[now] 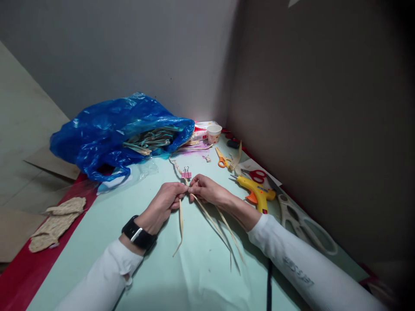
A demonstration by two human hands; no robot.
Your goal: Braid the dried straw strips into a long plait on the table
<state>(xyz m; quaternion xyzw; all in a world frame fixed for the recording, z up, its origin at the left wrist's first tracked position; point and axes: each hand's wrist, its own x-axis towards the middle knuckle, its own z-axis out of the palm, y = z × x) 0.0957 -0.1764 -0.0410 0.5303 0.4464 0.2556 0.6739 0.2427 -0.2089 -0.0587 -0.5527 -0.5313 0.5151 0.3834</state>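
My left hand [171, 195] and my right hand [205, 189] meet at the middle of the table, fingertips pinched close together on pale straw strands [210, 218]. One loose strand hangs down below my left hand; others trail toward me from under my right hand. Just beyond my fingertips a pink binder clip [186, 174] sits on the strands. From the clip a thin braided length [175, 165] runs away to the back left. The exact crossing of strands between my fingers is hidden.
A blue plastic bag [110, 129] with dried husks stands at back left. A woven straw piece [56, 222] lies at the left edge. On the right are a yellow glue gun [256, 190], large scissors [300, 222], red-handled scissors [257, 175] and orange scissors [222, 160]. A paper cup [214, 134] stands behind.
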